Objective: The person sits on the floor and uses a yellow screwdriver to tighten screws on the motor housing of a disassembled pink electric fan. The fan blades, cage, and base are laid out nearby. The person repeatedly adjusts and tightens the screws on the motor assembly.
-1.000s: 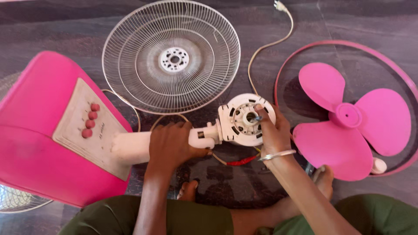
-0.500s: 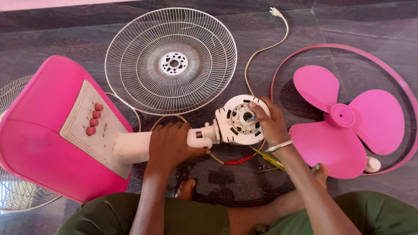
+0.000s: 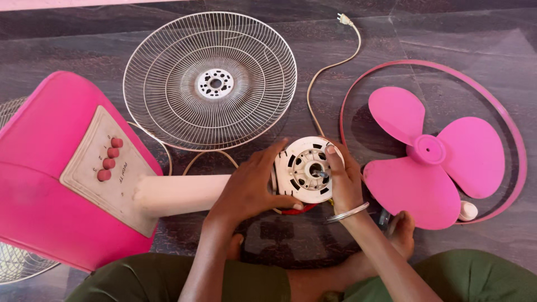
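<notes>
A dismantled pink table fan lies on the dark floor in the head view. Its white motor housing [image 3: 306, 169], with a short metal shaft at the middle, sits at the end of the cream neck [image 3: 179, 194]. My left hand [image 3: 249, 184] wraps the housing's left side and neck joint. My right hand [image 3: 344, 179], with a bangle at the wrist, grips the housing's right edge. Red wire shows just under the housing.
The pink base [image 3: 50, 196] with several red buttons lies at left. A white wire grille [image 3: 210, 81] lies behind. The pink blade [image 3: 433, 154] rests inside a pink ring [image 3: 512, 128] at right. A white cord [image 3: 330, 67] with plug runs back. Another grille [image 3: 17, 265] peeks out at lower left.
My left hand has slid from the neck up onto the motor housing. My right hand has closed on its right edge, and the housing now faces up toward me.
</notes>
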